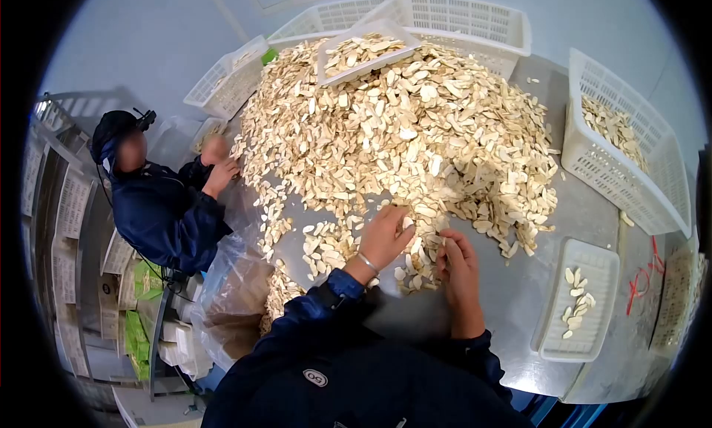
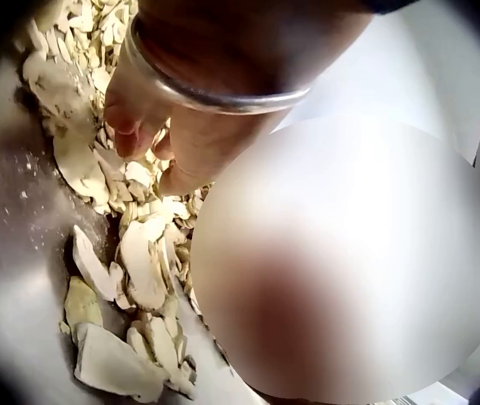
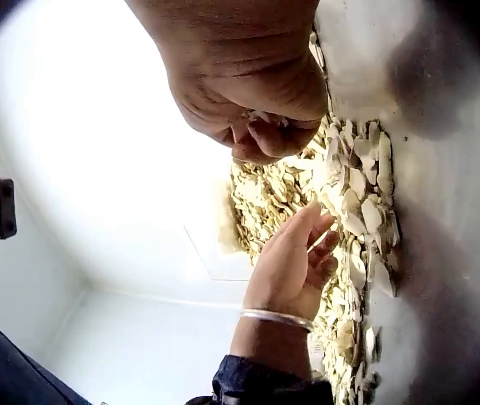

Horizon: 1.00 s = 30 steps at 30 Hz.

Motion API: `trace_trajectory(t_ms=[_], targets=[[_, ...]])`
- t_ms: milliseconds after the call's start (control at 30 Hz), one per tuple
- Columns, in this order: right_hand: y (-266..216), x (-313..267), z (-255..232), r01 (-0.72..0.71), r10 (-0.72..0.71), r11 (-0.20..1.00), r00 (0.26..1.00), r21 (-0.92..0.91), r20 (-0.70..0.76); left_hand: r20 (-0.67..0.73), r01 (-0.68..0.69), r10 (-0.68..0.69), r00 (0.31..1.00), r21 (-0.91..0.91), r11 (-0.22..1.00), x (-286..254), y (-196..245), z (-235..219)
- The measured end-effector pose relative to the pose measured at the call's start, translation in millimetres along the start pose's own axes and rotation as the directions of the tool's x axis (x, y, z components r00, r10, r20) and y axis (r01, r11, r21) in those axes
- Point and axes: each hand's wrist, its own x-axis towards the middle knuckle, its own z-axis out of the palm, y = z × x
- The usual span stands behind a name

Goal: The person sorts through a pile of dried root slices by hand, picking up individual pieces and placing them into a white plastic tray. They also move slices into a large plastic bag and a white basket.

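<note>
A broad heap of pale dried slices [image 1: 371, 131] covers much of the metal table. My left hand [image 1: 384, 239], with a bangle at its wrist, reaches to the heap's near edge, its fingers loosely bent among the slices. In the left wrist view, those fingers [image 2: 143, 139] are right at the slices, partly hidden by the wrist. To its right, my right hand [image 1: 460, 268] is held close over the near slices with its fingers curled. In the right wrist view, whitish slice pieces [image 3: 265, 116] show inside those curled fingers.
A shallow white tray [image 1: 549, 339] with several slices lies at the right, near red string [image 1: 638, 283]. White baskets [image 1: 630, 183] stand right and behind; another tray [image 1: 326, 76] rests on the heap. Across at left, another person [image 1: 159, 198] works beside a plastic bag [image 1: 230, 294].
</note>
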Motion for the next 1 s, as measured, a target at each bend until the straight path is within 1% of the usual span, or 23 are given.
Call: trace_trajectory(t_ms=[67,167,200,233,267,300,333,400,433,533,600,700,833,900,933,1000], targets=[[5.1,3.1,-2.8,-0.043,0.044,0.996,0.999,0.084,-0.007,-0.007,0.029,-0.029,1.0,0.06,0.998,3.4,-5.5,12.5],[5.0,3.3,-0.1,-0.092,0.102,0.978,0.994,0.188,-0.044,0.053,0.127,-0.125,0.991,-0.036,0.991,-1.0,-18.2,18.5],[4.6,3.6,0.8,-0.106,0.121,0.97,0.991,0.219,-0.058,0.042,0.12,-0.116,0.992,-0.123,0.985,-2.5,-17.9,13.7],[5.6,4.8,-0.2,-0.123,0.137,0.963,0.99,0.242,-0.043,0.082,0.183,-0.168,0.982,-0.221,0.958,-5.6,-22.9,11.9],[7.7,6.8,-0.7,-0.14,0.152,0.954,0.988,0.266,-0.025,0.127,0.246,-0.216,0.968,-0.311,0.918,-10.0,-30.7,10.7],[8.2,8.2,-0.1,-0.159,0.167,0.944,0.986,0.289,-0.005,0.173,0.308,-0.259,0.95,-0.396,0.865,-10.9,-29.7,5.0],[7.6,8.5,0.7,-0.181,0.19,0.945,0.982,0.272,-0.006,0.273,0.392,-0.288,0.918,-0.508,0.767,-11.4,-28.5,-0.3],[4.3,7.8,2.1,-0.221,0.231,0.946,0.973,0.238,-0.013,0.336,0.469,-0.328,0.883,-0.59,0.657,-14.8,-20.5,-5.4],[5.3,8.0,2.4,-0.214,0.218,0.955,0.976,0.207,0.006,0.371,0.504,-0.341,0.864,-0.625,0.596,-13.9,-11.7,-9.3],[11.6,6.2,0.8,-0.193,0.19,0.972,0.981,0.131,0.038,0.447,0.518,-0.272,0.852,-0.65,0.556,-14.7,0.6,-8.4],[17.1,7.4,-1.6,-0.184,0.181,0.976,0.983,0.112,0.043,0.461,0.54,-0.288,0.839,-0.646,0.539,-13.8,8.9,-9.1],[21.9,8.8,-4.5,-0.159,0.148,0.973,0.986,0.169,0.074,0.462,0.544,-0.293,0.837,-0.65,0.53,-14.8,11.6,-8.9],[19.7,6.5,-2.1,-0.161,0.156,0.985,0.985,0.068,0.075,0.448,0.535,-0.294,0.844,-0.67,0.515,-18.5,16.7,-11.9],[20.1,4.8,-1.7,-0.156,0.154,0.987,0.986,0.025,0.068,0.465,0.549,-0.295,0.835,-0.674,0.494,-22.0,16.7,-12.3],[19.7,5.1,-2.7,-0.154,0.151,0.987,0.986,0.043,0.063,0.474,0.557,-0.294,0.83,-0.676,0.483,-23.0,16.6,-12.2],[18.2,5.9,-6.6,-0.151,0.147,0.986,0.988,0.077,0.052,0.44,0.575,-0.37,0.818,-0.617,0.538,-19.2,11.6,-17.4]])
